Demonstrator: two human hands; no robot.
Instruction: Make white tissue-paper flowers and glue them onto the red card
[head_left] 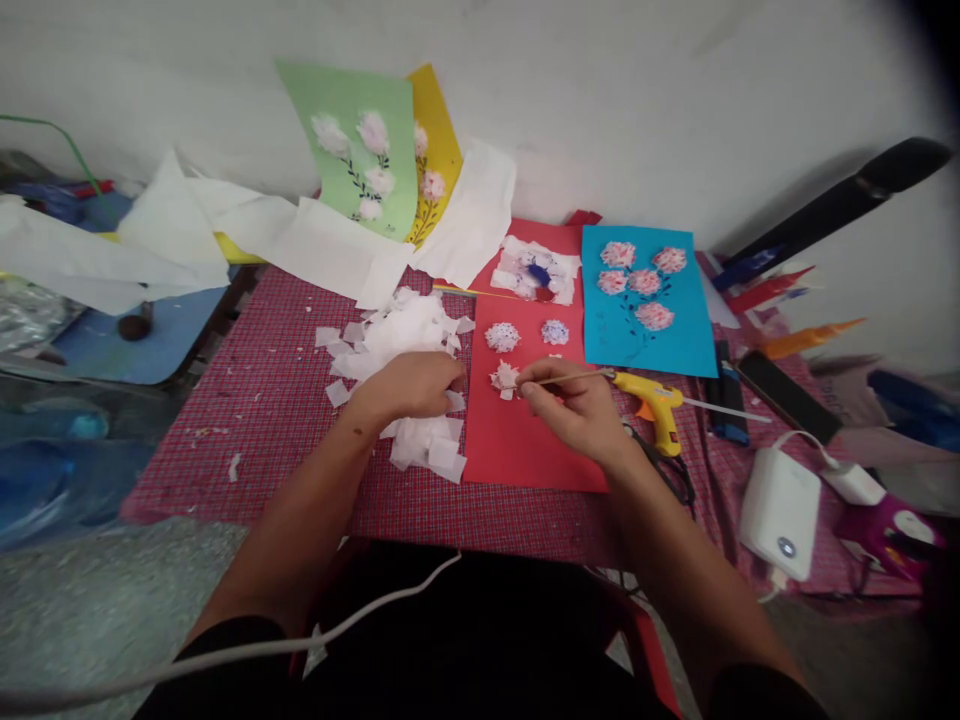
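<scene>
My right hand pinches a thin wooden stick. The stick's left end reaches a pale pink tissue-paper flower on a red sheet. My left hand is closed, fingers curled down over a heap of small white tissue-paper squares; what is between its fingertips is hidden. Two more paper puffs, a speckled one and a lilac one, sit higher on the red sheet. Beyond them lies a patch of tissue squares with blue and red stains.
A yellow glue gun lies right of my right hand, near a blue card with paper flowers. Green and yellow flower cards lean on the wall. A white power bank rests at the right; a white cable crosses in front.
</scene>
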